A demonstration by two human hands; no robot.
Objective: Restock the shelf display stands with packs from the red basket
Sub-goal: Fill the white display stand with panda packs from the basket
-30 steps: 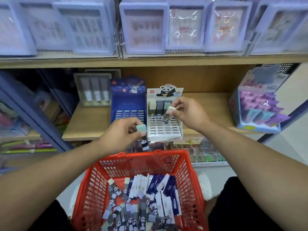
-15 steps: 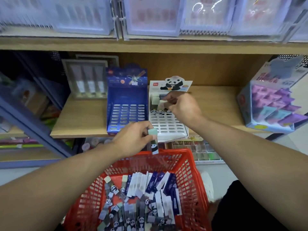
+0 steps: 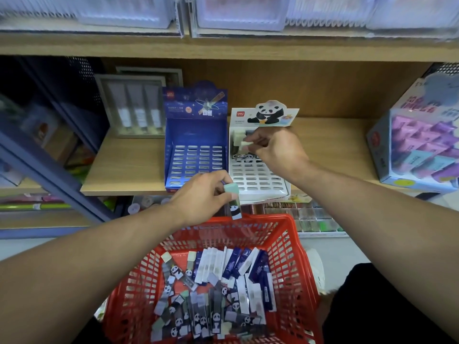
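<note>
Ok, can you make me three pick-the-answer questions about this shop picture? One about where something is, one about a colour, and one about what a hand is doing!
1. Where is the panda stand?
A. Right of the blue stand
B. Inside the basket
C. On the top shelf

2. What colour is the basket?
A. Green
B. Red
C. Yellow

3. What is the left hand doing?
A. Lying flat on the shelf
B. Hanging with nothing in it
C. Holding a panda pack

Answers:
1 A: it stands on the shelf beside the blue stand, to its right.
2 B: its plastic mesh is red.
3 C: its fingers pinch a panda pack above the basket, while the right hand puts another pack in the panda stand.
</note>
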